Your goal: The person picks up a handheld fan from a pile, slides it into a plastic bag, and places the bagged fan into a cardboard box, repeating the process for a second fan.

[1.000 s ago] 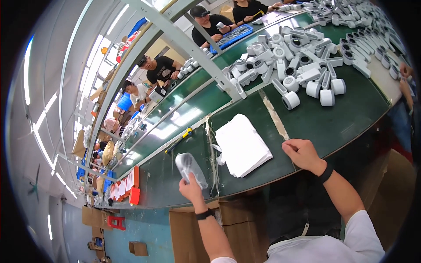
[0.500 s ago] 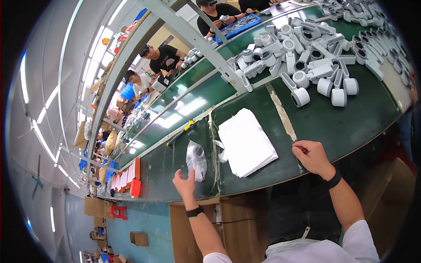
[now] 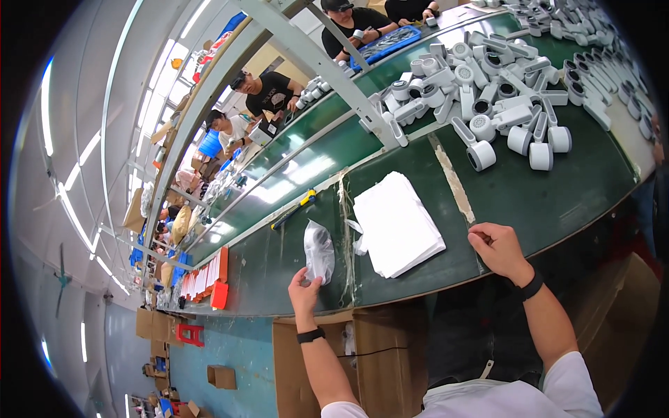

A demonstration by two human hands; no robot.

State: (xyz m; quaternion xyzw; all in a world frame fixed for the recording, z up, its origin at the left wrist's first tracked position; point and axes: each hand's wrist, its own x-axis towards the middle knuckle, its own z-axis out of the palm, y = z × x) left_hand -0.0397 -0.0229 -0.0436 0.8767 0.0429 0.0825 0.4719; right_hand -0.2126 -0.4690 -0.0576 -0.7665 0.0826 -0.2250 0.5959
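Note:
My left hand [image 3: 304,292] is at the table's near edge, at the lower end of a clear plastic bag [image 3: 319,251] with something pale inside. Its thumb and fingers stand apart around the bag's tip, and no firm grip shows. To the right of the bag lies a stack of white sheets [image 3: 398,226]. My right hand [image 3: 500,251] is closed, its fingers curled in over the green table [image 3: 550,216], right of the stack. Nothing shows in it.
Grey-white handled devices with round heads [image 3: 481,90] pile up at the back right. A yellow-and-black cutter [image 3: 295,208] lies behind the bag. Orange-red bins [image 3: 219,295] stand at the left end. A metal post [image 3: 334,76] rises behind; other people work beyond it.
My left hand has moved right toward the lower end of the plastic bag, and its fingers have curled a little. My right hand stays closed in about the same place. The view has shifted slightly.

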